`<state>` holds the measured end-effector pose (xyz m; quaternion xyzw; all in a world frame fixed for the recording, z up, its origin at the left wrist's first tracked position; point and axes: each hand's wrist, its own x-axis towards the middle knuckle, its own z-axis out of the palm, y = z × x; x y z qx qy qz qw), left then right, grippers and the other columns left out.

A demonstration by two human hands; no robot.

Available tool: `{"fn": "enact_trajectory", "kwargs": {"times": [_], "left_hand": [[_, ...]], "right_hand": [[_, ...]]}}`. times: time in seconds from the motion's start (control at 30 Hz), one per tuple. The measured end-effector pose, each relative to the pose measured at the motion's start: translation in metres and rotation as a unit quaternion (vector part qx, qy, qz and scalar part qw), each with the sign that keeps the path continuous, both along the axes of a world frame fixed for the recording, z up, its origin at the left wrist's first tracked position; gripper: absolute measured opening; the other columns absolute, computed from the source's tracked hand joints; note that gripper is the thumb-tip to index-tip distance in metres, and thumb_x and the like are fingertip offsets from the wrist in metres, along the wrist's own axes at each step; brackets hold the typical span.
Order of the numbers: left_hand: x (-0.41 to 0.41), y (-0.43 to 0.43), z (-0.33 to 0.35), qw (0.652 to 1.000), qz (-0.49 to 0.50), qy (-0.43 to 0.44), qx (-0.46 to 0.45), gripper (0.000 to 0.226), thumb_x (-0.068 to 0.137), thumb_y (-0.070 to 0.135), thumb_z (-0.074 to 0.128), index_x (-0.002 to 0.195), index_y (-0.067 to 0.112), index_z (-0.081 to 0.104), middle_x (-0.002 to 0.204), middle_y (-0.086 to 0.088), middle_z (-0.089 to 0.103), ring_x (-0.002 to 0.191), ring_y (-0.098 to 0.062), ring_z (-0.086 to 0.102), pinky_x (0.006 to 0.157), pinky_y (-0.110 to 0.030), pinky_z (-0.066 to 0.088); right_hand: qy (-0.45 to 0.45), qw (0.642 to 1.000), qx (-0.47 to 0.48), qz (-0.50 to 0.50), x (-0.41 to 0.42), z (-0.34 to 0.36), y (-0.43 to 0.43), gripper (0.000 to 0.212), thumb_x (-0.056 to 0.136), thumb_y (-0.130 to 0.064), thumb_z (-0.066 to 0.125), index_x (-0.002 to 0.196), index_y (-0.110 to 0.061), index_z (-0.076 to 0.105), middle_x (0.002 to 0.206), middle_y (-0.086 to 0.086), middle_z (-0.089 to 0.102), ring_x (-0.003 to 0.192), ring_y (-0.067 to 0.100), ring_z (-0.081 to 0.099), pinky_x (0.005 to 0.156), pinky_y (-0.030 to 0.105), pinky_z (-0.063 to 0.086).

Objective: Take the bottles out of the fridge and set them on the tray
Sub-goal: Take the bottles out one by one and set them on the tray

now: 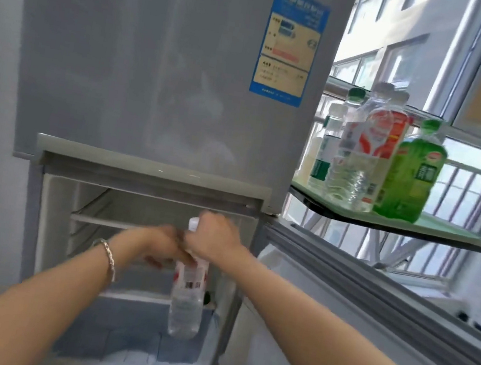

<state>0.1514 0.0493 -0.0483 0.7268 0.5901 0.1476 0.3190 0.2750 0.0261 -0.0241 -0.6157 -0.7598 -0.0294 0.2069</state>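
Note:
A clear water bottle with a red-and-white label and white cap hangs upright in front of the open lower fridge compartment. My right hand grips its neck just under the cap. My left hand, blurred, has its fingers on the bottle's shoulder next to the right hand. At the right, a pale green tray holds several bottles: a green drink bottle, a red-labelled one, a clear water bottle and a green-capped one.
The fridge's upper door is closed, with a blue energy label on it. The lower door swings open to the right, beneath the tray. White shelves show inside the compartment. Windows with bars stand behind the tray.

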Motion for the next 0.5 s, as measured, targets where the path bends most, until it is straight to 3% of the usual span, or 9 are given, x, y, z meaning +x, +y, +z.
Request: {"fn": "enact_trajectory", "kwargs": {"times": [0.07,0.2,0.27,0.33,0.4,0.5], "left_hand": [[0.002,-0.016,0.022,0.998,-0.042,-0.038,-0.030,0.038,0.073,0.030,0.082,0.107,0.024,0.065,0.107,-0.002,0.071,0.100,-0.018,0.064,0.078,-0.032,0.054],[0.017,-0.048,0.081,0.986,-0.106,-0.126,0.027,0.035,0.070,0.034,0.084,0.099,0.019,0.072,0.100,-0.008,0.075,0.086,-0.017,0.067,0.080,-0.033,0.058],[0.026,-0.060,0.112,0.980,-0.114,-0.137,0.085,0.037,0.068,0.040,0.084,0.096,0.018,0.073,0.097,-0.011,0.075,0.080,-0.018,0.066,0.084,-0.039,0.058],[0.041,-0.073,0.141,0.970,-0.111,-0.173,0.130,0.043,0.070,0.040,0.081,0.103,0.016,0.070,0.094,-0.010,0.073,0.078,-0.017,0.066,0.075,-0.034,0.061],[0.061,-0.084,0.170,0.952,-0.097,-0.230,0.177,0.056,0.067,0.043,0.079,0.114,0.017,0.061,0.093,-0.004,0.069,0.079,-0.015,0.068,0.063,-0.026,0.060],[0.098,-0.093,0.202,0.922,-0.099,-0.285,0.243,0.079,0.057,0.052,0.081,0.121,0.017,0.051,0.102,-0.004,0.065,0.088,-0.019,0.069,0.072,-0.036,0.062]], "right_hand": [[0.029,0.999,0.009,-0.013,0.014,0.035,-0.020,0.036,0.079,-0.036,0.058,0.098,-0.006,0.066,0.105,0.017,0.069,0.097,0.036,0.065,0.069,0.031,0.043],[0.123,0.991,0.047,-0.009,0.046,0.103,-0.057,0.030,0.079,-0.037,0.062,0.092,-0.010,0.066,0.091,0.006,0.066,0.085,0.027,0.063,0.068,0.033,0.050],[0.176,0.981,0.072,0.034,0.065,0.132,-0.077,0.040,0.084,-0.039,0.065,0.111,-0.011,0.060,0.102,0.001,0.061,0.090,0.019,0.060,0.075,0.035,0.051],[0.222,0.971,0.053,0.077,0.090,0.156,-0.100,0.057,0.085,-0.041,0.066,0.131,-0.013,0.047,0.114,0.002,0.057,0.092,0.014,0.059,0.073,0.031,0.050],[0.214,0.972,0.008,0.092,0.116,0.168,-0.116,0.066,0.085,-0.037,0.068,0.139,-0.016,0.037,0.113,0.003,0.058,0.091,0.015,0.059,0.073,0.033,0.054],[0.182,0.980,-0.008,0.077,0.148,0.166,-0.126,0.082,0.079,-0.036,0.074,0.145,-0.023,0.027,0.113,0.009,0.059,0.099,0.022,0.062,0.087,0.042,0.057]]}}
